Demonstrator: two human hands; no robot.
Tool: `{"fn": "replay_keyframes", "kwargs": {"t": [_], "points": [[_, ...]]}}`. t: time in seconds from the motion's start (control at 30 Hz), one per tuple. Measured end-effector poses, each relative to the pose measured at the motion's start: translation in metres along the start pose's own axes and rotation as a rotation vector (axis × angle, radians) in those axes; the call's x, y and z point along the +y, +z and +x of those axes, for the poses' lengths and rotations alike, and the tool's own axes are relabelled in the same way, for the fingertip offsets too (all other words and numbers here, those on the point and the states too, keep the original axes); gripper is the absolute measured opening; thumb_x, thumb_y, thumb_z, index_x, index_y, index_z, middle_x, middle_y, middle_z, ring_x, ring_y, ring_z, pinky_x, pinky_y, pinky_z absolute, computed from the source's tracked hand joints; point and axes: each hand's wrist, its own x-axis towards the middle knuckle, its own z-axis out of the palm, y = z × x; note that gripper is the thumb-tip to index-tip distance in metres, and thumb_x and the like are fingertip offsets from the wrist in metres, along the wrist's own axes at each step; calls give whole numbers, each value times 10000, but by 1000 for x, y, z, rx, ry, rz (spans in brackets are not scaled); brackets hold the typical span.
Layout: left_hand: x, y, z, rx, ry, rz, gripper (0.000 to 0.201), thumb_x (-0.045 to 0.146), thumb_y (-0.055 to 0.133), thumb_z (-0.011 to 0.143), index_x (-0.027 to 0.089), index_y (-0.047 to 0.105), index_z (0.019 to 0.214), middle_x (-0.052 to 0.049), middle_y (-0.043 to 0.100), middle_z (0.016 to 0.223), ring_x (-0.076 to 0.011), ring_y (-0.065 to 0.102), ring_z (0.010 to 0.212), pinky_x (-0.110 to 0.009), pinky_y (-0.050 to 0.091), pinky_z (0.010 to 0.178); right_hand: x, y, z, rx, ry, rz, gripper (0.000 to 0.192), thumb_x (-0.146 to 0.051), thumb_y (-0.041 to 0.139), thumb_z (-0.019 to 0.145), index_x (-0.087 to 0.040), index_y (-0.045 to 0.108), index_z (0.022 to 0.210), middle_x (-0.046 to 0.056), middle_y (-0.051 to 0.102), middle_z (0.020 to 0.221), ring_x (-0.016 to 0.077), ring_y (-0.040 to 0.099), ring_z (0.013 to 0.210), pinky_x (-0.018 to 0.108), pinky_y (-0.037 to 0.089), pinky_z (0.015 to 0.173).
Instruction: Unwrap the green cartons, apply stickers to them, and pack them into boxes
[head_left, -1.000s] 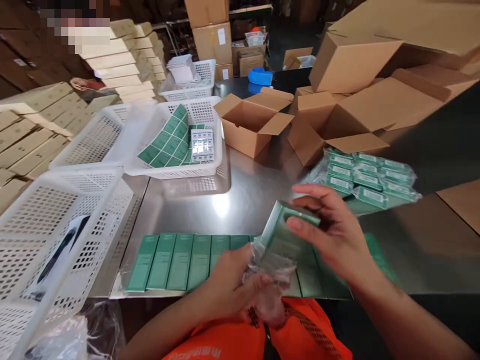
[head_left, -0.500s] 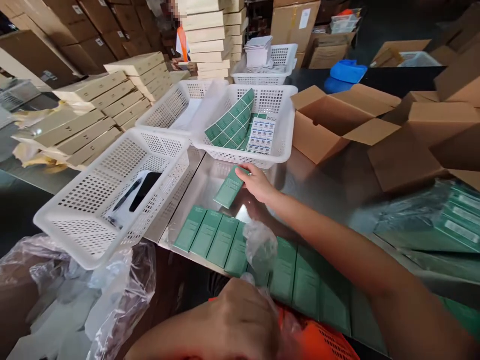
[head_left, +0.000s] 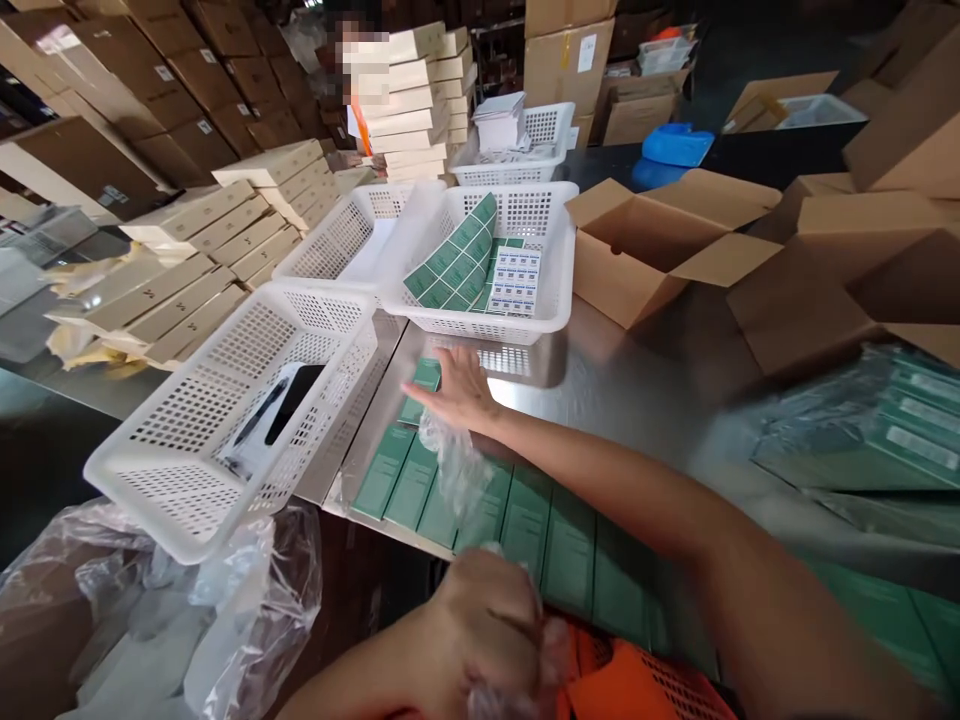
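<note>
Green box (head_left: 424, 380) under right hand (head_left: 459, 392), beside basket (head_left: 480, 325).

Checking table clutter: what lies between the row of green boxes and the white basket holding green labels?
In the head view: right hand laying a green box on the bare steel table.

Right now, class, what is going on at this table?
A person works at a metal table. The right hand lies flat on a green box, just beyond a row of green boxes at the near edge. The left hand grips crumpled plastic wrap. White baskets and open cartons stand around.
</note>
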Motion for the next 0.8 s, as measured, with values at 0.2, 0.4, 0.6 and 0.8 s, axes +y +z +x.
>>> {"fn": "replay_keyframes", "kwargs": {"t": [0.2, 0.4, 0.6, 0.8], "points": [[5, -18, 17, 455, -56, 757, 69, 214, 683, 783, 242, 629, 750, -86, 671, 1047, -221, 648, 754, -301, 451, 583, 19, -26, -44, -249, -62, -38, 237, -285, 766, 677, -230, 675, 889, 53, 683, 857, 252, 634, 731, 355, 488, 638], [-11, -45, 24, 433, -529, 966, 493, 296, 629, 840, 235, 570, 1325, -117, 673, 1252, -278, 686, 884, -294, 433, 616, 37, -48, -57, -81, -98, 1, 310, -158, 659, 789, -201, 650, 1096, 95, 672, 1072, 273, 641, 978, 384, 512, 819], [-17, -49, 37, 494, -591, 763, 178, 331, 601, 874, 209, 729, 894, -60, 741, 855, -223, 647, 731, -288, 405, 664, 18, -65, -94, 90, -308, 65, 244, -161, 617, 800, -195, 580, 1040, 88, 593, 1044, 246, 587, 991, 397, 503, 855], [-1, -37, 57, 579, -347, -103, 360, 508, 699, 821, 174, 588, 748, 43, 511, 611, -89, 409, 551, -205, 322, 548, 9, -75, -130, -28, -279, 459, 395, -199, 654, 768, -233, 568, 1153, 28, 685, 971, 197, 657, 916, 361, 522, 829]]}}
